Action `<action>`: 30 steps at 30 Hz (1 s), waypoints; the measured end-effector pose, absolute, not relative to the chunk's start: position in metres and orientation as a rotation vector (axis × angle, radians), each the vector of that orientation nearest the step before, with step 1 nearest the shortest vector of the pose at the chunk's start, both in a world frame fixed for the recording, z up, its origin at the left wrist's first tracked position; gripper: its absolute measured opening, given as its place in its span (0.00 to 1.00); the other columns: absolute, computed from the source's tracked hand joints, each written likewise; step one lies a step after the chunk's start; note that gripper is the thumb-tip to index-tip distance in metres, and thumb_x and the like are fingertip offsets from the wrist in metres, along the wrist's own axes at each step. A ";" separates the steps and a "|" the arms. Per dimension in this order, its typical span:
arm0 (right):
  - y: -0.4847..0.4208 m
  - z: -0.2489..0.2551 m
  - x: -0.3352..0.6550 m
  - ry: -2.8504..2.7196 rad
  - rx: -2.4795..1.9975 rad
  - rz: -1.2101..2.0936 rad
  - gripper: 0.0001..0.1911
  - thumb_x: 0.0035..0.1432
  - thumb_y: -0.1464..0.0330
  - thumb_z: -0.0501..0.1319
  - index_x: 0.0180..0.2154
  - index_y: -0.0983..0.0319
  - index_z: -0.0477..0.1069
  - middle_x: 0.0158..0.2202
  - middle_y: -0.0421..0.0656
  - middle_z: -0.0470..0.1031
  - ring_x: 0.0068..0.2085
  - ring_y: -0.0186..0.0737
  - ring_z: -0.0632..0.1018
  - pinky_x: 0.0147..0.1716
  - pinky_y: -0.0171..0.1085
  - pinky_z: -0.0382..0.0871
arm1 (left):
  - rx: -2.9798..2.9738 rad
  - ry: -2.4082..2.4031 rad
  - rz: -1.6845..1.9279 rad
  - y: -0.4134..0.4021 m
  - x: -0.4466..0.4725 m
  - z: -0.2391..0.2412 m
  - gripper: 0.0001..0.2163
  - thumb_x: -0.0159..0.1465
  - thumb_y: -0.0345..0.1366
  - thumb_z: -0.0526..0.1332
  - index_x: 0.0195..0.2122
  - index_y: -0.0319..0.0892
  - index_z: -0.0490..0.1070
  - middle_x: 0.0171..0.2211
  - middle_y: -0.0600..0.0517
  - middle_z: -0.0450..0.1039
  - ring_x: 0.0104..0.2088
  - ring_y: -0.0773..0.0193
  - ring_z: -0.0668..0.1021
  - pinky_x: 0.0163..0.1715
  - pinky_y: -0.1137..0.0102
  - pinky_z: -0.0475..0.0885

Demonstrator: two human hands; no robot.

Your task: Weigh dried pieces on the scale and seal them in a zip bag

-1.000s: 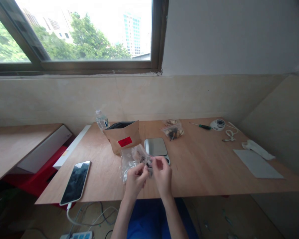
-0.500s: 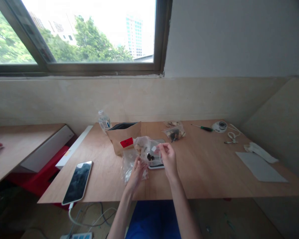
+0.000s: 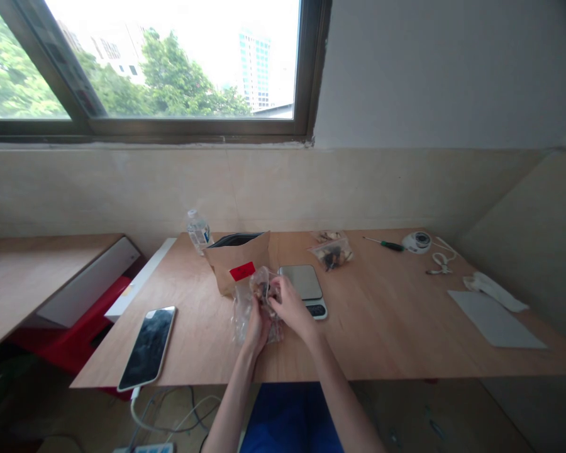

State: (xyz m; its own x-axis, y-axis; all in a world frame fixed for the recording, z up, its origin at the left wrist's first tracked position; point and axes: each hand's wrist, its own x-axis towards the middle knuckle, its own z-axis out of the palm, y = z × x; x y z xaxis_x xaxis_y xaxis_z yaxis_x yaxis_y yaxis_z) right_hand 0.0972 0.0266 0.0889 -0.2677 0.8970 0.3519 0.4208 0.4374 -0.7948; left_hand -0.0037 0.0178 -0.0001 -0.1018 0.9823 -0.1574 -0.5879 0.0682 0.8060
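A clear plastic bag (image 3: 260,277) with brown and dark dried pieces inside is held in front of the kraft paper pouch (image 3: 226,261). My left hand (image 3: 258,324) is closed around the bag's lower left side. From the right, my right hand (image 3: 287,302) grips the bag's upper part with bent fingers, which partly hide the contents. More clear plastic bags (image 3: 241,314) lie flat on the table under and left of my left hand. Just right of my right hand sits a small kitchen scale (image 3: 302,280) with a metal plate and a dark display.
Two filled clear bags (image 3: 332,253) lie at the back. A water bottle (image 3: 199,231) stands behind the pouch. A phone (image 3: 148,346) on a cable lies at the left edge. Rightward are a screwdriver (image 3: 390,245), a white dome camera (image 3: 417,241) and a grey sheet (image 3: 495,318).
My right hand has moved left and down, bringing the bag's top in towards my left hand. The bag is now bunched up, and the scale behind it is uncovered.
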 end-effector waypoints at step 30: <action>0.033 0.055 0.079 -2.062 -1.074 0.604 0.26 0.47 0.76 0.59 0.50 0.62 0.58 0.50 0.50 0.59 0.56 0.48 0.62 0.57 0.47 0.57 | 0.242 0.671 1.381 0.022 -0.013 -0.009 0.17 0.63 0.44 0.54 0.50 0.42 0.70 0.48 0.45 0.73 0.53 0.52 0.71 0.51 0.62 0.66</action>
State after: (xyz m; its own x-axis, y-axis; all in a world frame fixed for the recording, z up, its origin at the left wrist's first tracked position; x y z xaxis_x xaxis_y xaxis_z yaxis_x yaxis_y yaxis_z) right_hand 0.0794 0.0330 0.0554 -0.3909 0.8368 0.3835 0.4978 0.5426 -0.6766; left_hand -0.0128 0.0216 -0.0090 0.0403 0.9545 -0.2954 -0.8221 0.1997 0.5332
